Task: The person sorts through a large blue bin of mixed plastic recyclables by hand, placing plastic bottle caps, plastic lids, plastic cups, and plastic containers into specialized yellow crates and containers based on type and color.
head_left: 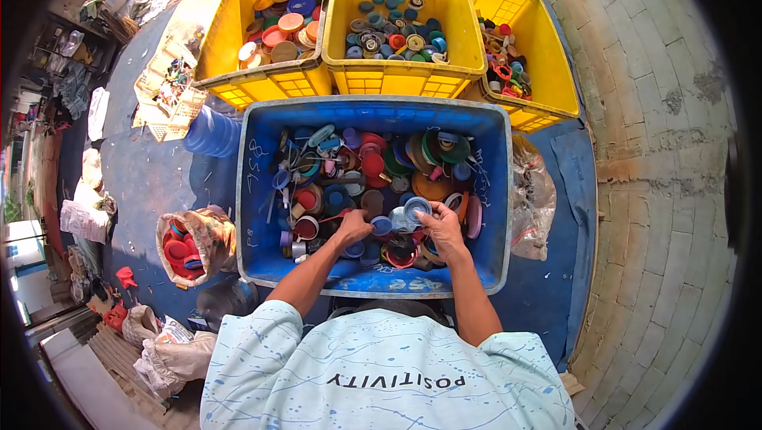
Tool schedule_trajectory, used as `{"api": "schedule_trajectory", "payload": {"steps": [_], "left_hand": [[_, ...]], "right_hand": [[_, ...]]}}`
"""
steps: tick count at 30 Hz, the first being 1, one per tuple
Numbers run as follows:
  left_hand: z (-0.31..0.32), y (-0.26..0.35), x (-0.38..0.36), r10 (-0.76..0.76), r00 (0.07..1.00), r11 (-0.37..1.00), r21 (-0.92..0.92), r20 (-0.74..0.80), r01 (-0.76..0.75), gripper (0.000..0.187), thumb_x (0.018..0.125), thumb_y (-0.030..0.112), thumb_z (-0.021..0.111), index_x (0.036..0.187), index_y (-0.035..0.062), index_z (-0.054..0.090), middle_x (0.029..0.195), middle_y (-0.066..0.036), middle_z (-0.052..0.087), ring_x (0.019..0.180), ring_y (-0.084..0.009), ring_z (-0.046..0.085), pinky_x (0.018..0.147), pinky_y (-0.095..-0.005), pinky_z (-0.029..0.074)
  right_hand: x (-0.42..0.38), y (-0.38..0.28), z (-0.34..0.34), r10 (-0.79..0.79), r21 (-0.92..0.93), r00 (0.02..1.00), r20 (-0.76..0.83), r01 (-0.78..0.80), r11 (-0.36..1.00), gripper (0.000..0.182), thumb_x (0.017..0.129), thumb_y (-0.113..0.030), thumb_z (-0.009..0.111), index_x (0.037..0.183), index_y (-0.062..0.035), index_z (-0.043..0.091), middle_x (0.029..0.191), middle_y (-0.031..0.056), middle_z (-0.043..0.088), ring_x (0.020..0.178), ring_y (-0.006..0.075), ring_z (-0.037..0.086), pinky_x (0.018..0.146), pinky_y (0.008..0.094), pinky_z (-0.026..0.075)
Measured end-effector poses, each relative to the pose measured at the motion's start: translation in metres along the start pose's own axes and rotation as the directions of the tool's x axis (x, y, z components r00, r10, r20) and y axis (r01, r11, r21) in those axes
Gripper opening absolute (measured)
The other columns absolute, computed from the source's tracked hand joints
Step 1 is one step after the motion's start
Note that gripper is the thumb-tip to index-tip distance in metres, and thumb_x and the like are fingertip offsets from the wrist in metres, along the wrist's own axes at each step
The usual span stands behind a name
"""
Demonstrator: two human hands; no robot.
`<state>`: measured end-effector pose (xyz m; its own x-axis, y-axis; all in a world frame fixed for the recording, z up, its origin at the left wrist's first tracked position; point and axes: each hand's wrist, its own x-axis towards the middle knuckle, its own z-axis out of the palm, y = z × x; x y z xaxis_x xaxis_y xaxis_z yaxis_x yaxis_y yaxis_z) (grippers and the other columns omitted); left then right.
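Note:
A large blue crate (pixel 373 104) full of mixed plastic lids and caps stands right in front of me. Over the pile, my right hand (pixel 444 232) pinches a pale blue round lid (pixel 416 209) near the middle of the crate. To its left, my left hand (pixel 354 227) reaches down among the lids with its fingers drawn together; whatever they may hold is too small or hidden to name. A dark brown lid (pixel 372 201) lies just above the left fingers, and an orange lid (pixel 431 186) is above the right hand.
Three yellow crates (pixel 405 79) of sorted caps line the far side. At the left are a sack of red lids (pixel 184 249), a blue water bottle (pixel 213 132) and a cream basket (pixel 168 101). A clear plastic bag (pixel 532 200) lies right of the blue crate.

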<state>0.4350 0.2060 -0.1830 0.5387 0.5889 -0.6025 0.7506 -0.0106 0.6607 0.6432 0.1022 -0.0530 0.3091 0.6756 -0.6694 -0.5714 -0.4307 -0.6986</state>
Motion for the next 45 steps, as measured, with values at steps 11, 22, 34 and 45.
{"api": "schedule_trajectory", "payload": {"steps": [11,22,34,45], "left_hand": [[-0.098,0.076,-0.008,-0.131,0.984,0.539,-0.825,0.121,0.173,0.026,0.082,0.019,0.073,0.101,0.0056,0.061,0.086,-0.002,0.062,0.076,-0.0116,0.062,0.068,-0.0250,0.052],[-0.258,0.240,0.038,0.072,0.971,0.277,-0.931,-0.228,-0.239,0.027,0.087,0.025,0.068,0.105,0.0064,0.060,0.094,-0.005,0.063,0.084,-0.0157,0.061,0.082,-0.0343,0.052],[-0.169,0.018,-0.051,-0.443,0.888,0.037,-0.992,-0.127,-0.123,0.025,0.083,0.033,0.072,0.070,0.0132,0.062,0.070,0.000,0.064,0.066,-0.0126,0.057,0.062,-0.0312,0.046],[-0.092,-0.029,-0.133,-0.555,0.828,-0.046,-0.991,-0.082,-0.129,0.010,0.089,0.022,0.064,0.090,0.0128,0.059,0.076,0.002,0.063,0.059,-0.0087,0.055,0.057,-0.0277,0.046]], "right_hand": [[0.044,-0.030,0.008,-0.043,-0.106,0.997,0.056,0.049,0.993,0.028,0.086,-0.027,0.071,0.097,-0.0028,0.062,0.073,-0.0024,0.056,0.061,0.0039,0.048,0.051,0.0181,0.036],[0.108,-0.220,0.062,-0.391,0.271,0.912,0.127,0.347,0.898,0.035,0.087,-0.027,0.069,0.110,-0.0019,0.058,0.094,0.0029,0.063,0.075,0.0087,0.056,0.065,0.0214,0.045],[0.072,-0.018,0.044,-0.018,0.128,0.999,0.035,0.013,0.992,0.020,0.085,-0.016,0.069,0.101,-0.0071,0.061,0.085,0.0007,0.063,0.068,0.0070,0.056,0.057,0.0212,0.044],[0.086,0.068,0.141,0.145,-0.548,0.961,0.237,0.009,0.836,0.022,0.087,-0.017,0.064,0.100,0.0003,0.063,0.079,0.0026,0.062,0.063,0.0087,0.053,0.053,0.0237,0.042]]}}
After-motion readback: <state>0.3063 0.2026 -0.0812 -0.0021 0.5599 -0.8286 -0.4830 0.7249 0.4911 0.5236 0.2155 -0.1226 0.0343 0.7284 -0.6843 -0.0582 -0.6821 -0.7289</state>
